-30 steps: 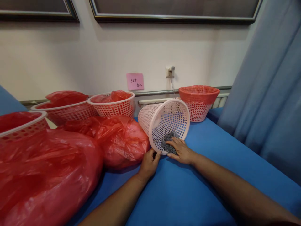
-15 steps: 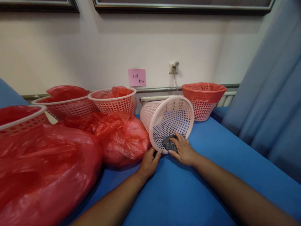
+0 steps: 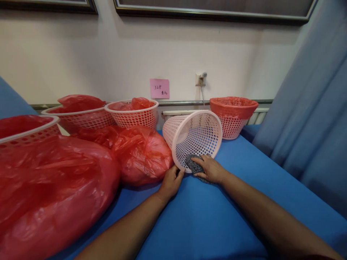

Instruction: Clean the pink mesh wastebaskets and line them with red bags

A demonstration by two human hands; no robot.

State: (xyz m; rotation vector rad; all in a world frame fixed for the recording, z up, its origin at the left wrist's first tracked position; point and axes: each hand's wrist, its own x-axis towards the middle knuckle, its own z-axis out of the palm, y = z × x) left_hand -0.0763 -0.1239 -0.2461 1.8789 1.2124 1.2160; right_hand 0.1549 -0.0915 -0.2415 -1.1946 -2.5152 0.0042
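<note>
A pale pink perforated plastic basket (image 3: 175, 131) lies on its side on the blue surface, its round mouth facing me. My left hand (image 3: 171, 181) pinches the lower left of its rim between thumb and fingers. At the lower right of the mouth, my right hand (image 3: 210, 169) is closed on a dark grey speckled cloth (image 3: 193, 164). The cloth is bunched over the basket's rim, part of it inside the mouth and part outside below. Part of the cloth is hidden under my right palm.
Full red plastic bags (image 3: 143, 155) lie left of the basket. Several bag-lined baskets (image 3: 132, 117) stand behind them, and another lined basket (image 3: 233, 126) is at the back right. A wall with a pink note (image 3: 159, 89) and a socket (image 3: 200, 79) rises behind; a blue curtain (image 3: 303, 108) hangs right.
My right hand has drawn the grey cloth slightly down over the rim, so more of it shows outside the mouth. My left hand keeps its hold on the rim. The view has shifted slightly.
</note>
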